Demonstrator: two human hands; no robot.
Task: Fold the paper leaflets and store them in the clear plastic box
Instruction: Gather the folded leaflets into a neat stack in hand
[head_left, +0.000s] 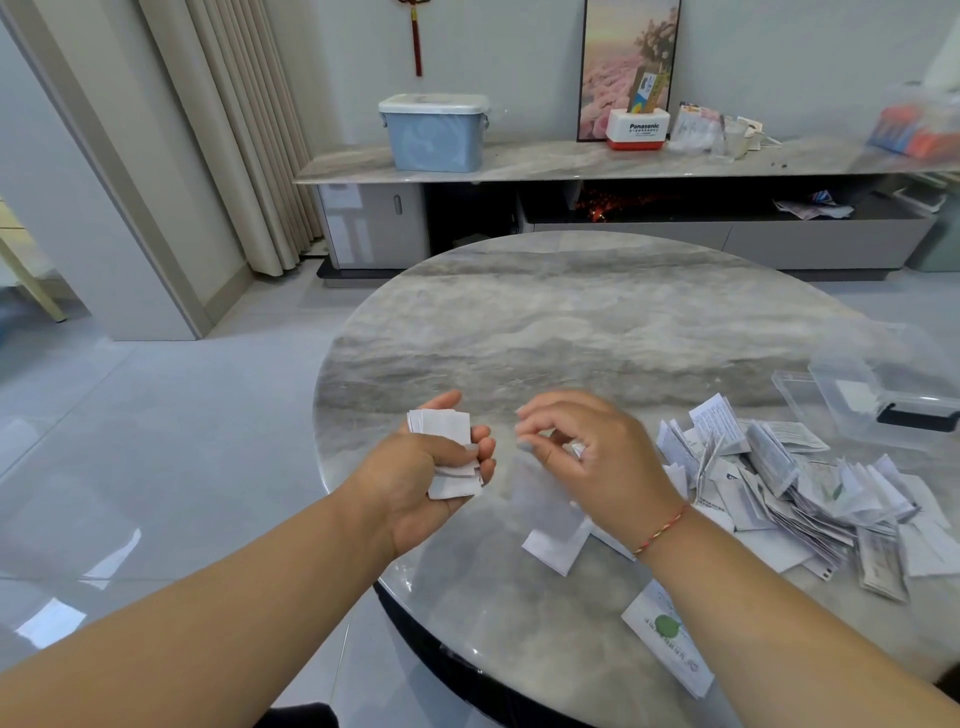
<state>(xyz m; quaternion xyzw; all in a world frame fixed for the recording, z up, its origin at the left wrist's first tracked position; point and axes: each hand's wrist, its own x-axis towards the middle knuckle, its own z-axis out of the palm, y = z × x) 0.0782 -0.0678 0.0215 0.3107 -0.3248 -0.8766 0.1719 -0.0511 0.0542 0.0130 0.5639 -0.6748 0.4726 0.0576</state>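
Observation:
My left hand (436, 467) grips a small stack of folded white leaflets (451, 452) above the table's left edge. My right hand (587, 452) hovers beside it with fingers curled; a blurred white leaflet (545, 499) hangs below its fingertips, and I cannot tell whether the fingers hold it. Another folded leaflet (558, 543) lies on the round marble table (571, 322) under that hand. A loose heap of paper leaflets (800, 483) is spread at the right. The clear plastic box (872, 384) stands open at the far right, its lid (795, 389) beside it.
One leaflet with a green mark (667, 636) lies near the table's front edge under my right forearm. Behind the table runs a long low cabinet (571, 161) with a blue lidded bin (435, 132) and small items on it.

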